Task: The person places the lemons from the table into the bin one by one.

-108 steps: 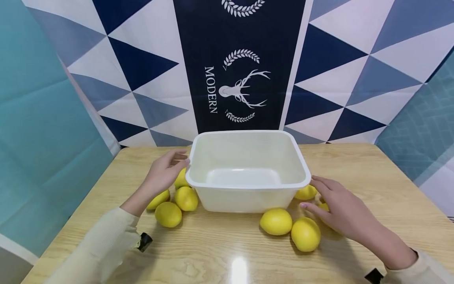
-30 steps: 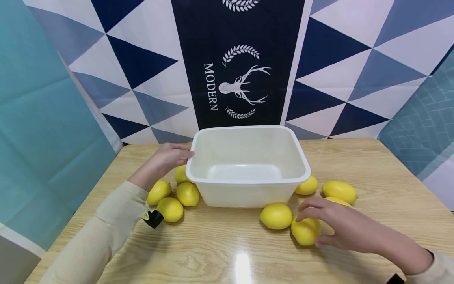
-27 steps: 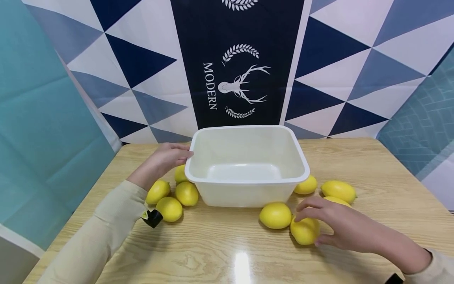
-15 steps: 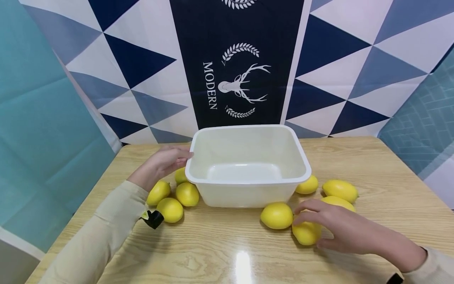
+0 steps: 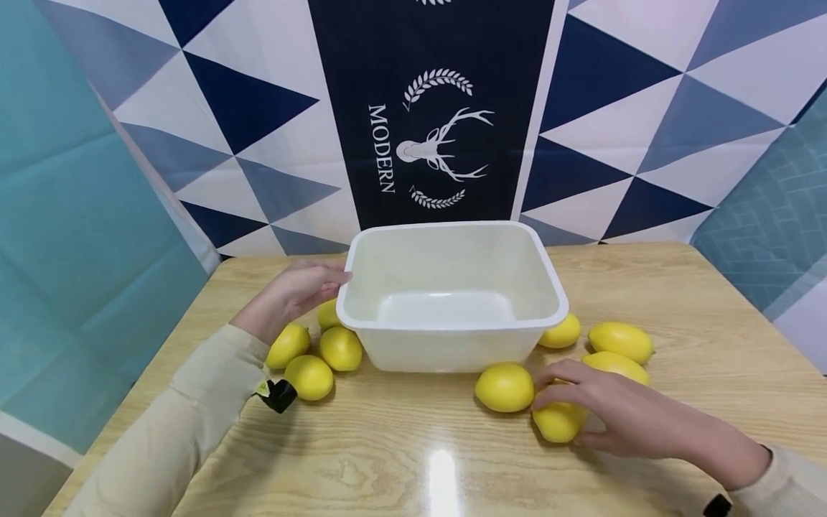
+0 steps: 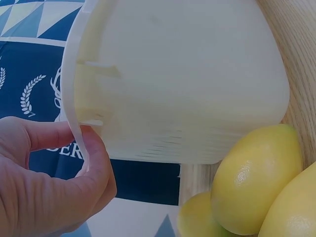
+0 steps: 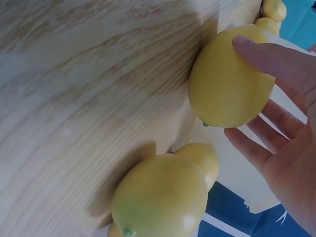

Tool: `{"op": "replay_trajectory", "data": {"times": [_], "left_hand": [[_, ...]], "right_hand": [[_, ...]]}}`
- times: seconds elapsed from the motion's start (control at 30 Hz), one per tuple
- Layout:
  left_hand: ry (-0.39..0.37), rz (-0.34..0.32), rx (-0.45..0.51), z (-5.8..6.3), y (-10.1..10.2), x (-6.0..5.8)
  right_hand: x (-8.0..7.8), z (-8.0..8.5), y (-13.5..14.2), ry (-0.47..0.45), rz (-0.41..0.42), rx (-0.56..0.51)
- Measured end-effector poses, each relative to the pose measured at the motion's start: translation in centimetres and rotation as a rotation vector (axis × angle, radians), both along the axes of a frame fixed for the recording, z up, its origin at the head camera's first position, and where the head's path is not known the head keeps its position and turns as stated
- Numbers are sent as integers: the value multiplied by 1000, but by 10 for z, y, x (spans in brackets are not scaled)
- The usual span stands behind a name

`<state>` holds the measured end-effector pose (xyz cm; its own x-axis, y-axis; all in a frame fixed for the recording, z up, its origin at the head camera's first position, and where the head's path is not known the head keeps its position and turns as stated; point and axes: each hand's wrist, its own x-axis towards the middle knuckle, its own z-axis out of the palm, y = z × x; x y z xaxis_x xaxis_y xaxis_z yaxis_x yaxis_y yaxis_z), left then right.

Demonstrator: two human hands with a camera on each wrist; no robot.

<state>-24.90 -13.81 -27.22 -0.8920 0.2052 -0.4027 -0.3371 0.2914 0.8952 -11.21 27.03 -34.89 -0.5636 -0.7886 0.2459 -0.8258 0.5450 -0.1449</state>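
Observation:
A white plastic tub (image 5: 446,352) stands at the back middle of the table. My left hand (image 5: 304,287) pinches its left rim; in the left wrist view the thumb and curled fingers (image 6: 96,163) close on the rim from both sides. My right hand (image 5: 614,413) is around the front lemon (image 5: 558,421) of the right-hand group. In the right wrist view the thumb lies on this lemon (image 7: 227,84), with fingers on its far side. Just left of it sits another lemon (image 5: 505,388), close to the tub's front wall.
Several lemons (image 5: 309,378) cluster left of the tub, under my left forearm. Behind my right hand lie more lemons (image 5: 620,342), one beside the tub's right wall. A patterned cloth (image 5: 278,129) hangs behind the wooden table (image 5: 362,445).
My right hand has come from the tub's right rim to the front lemon, and its fingers have since settled around it. The left hand has taken the left rim. The tub stays put.

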Motion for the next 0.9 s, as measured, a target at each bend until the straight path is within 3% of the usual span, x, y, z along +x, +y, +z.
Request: {"op": "replay_trajectory", "data": {"times": [0.43,0.9], "left_hand": [[6,-7,5,-1,0,-1],[-5,-14,29,-3,-4,-3]], "right_hand": [[0,-1,12,18,-89,59],[-4,-4,9,5,-55,72]]}}
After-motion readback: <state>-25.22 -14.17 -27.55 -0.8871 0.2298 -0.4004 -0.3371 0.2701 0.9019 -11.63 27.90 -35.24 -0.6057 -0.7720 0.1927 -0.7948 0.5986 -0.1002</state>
